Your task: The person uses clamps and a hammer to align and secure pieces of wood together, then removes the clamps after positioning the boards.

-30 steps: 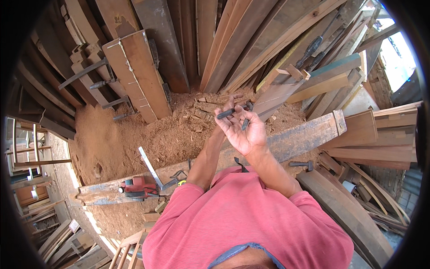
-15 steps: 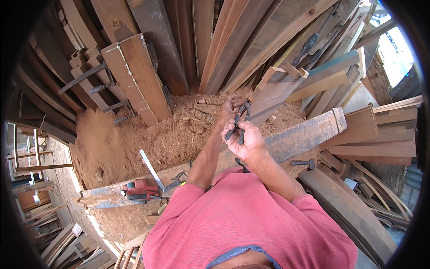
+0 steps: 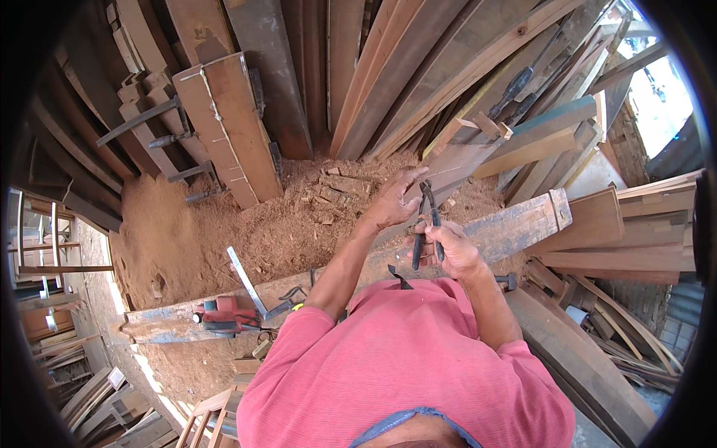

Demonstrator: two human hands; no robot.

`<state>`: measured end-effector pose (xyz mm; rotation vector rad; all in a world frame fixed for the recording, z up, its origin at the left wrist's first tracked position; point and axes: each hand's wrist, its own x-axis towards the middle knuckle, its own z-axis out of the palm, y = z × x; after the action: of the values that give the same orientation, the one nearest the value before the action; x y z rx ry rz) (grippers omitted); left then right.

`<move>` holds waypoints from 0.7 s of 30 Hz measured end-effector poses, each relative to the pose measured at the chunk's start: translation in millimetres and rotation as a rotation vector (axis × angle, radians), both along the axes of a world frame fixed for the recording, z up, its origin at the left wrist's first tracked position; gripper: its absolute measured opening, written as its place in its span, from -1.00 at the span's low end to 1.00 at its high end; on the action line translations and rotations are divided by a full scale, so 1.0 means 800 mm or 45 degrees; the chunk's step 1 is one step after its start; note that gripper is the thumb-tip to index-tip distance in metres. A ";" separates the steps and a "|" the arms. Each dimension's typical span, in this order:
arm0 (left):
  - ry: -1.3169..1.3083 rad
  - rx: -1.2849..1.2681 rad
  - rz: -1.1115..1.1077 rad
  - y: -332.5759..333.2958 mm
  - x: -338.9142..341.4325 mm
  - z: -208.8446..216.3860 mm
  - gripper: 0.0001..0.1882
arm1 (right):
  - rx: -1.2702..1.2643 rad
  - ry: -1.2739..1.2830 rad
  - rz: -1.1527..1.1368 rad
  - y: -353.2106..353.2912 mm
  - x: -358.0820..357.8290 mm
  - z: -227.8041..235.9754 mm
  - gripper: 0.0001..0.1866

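"Currently, what is each hand doing?"

"Right hand (image 3: 457, 251) is holding the dark pliers (image 3: 434, 211), fingers curling around the near ends of the handles. Left hand (image 3: 393, 200) is hanging open just left of the tool's head, fingers fairly straight, thumb standing apart; it is gripping nothing that I can see. Whether the thumb is touching the metal, I cannot tell."

"And where are the pliers lying in the scene?"

"Not lying: they are pointing far, above the right part of the long plank (image 3: 515, 221). The handles are standing apart; the tips are too small to read. Sawdust (image 3: 168, 239) is spreading on the far side; a red power tool (image 3: 228, 315) and a metal square (image 3: 246, 280) are resting to the left."

"Your reading of the step?"

"Probably he or she is only handling the tool, nothing showing between its tips. Any next move would be calling for a firm grip on both handles, with the left fingers keeping clear of the head."
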<state>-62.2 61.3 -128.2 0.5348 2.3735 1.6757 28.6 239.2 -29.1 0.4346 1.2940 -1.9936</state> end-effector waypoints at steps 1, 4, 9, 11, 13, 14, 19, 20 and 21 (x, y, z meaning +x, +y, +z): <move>0.019 -0.209 -0.076 -0.004 0.004 0.023 -0.28 | -0.078 -0.033 -0.005 -0.001 -0.004 0.001 -0.72; 0.248 -0.079 -0.034 -0.003 0.010 0.001 -0.34 | -0.275 -0.128 0.016 0.000 -0.014 -0.009 -0.72; 0.211 -0.035 -0.165 -0.005 0.001 0.004 -0.50 | -0.202 -0.160 0.170 0.017 -0.030 -0.027 -0.63; 0.298 0.009 -0.214 -0.011 -0.001 0.003 -0.57 | -0.331 -0.196 0.185 0.025 -0.037 -0.032 -0.58; 0.158 -0.039 -0.205 -0.012 -0.001 0.001 -0.69 | -0.485 -0.196 0.173 0.029 -0.041 -0.025 -0.53; 0.108 -0.035 -0.187 -0.013 -0.001 -0.002 -0.71 | -0.575 -0.177 0.154 0.027 -0.043 -0.018 -0.51; 0.147 -0.008 -0.080 -0.010 -0.002 -0.017 -0.76 | -0.317 0.405 -0.073 0.008 -0.040 0.019 -0.59; 0.152 0.010 -0.053 -0.010 0.000 -0.020 -0.76 | -0.043 0.569 -0.020 0.012 -0.047 0.013 -0.62; 0.157 0.029 -0.025 -0.010 0.002 -0.023 -0.75 | 0.232 0.729 0.035 0.016 -0.053 0.005 -0.65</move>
<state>-60.8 53.4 -146.7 0.6822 2.4273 1.7099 -14.0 252.1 -25.3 -0.0897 1.8231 -2.0606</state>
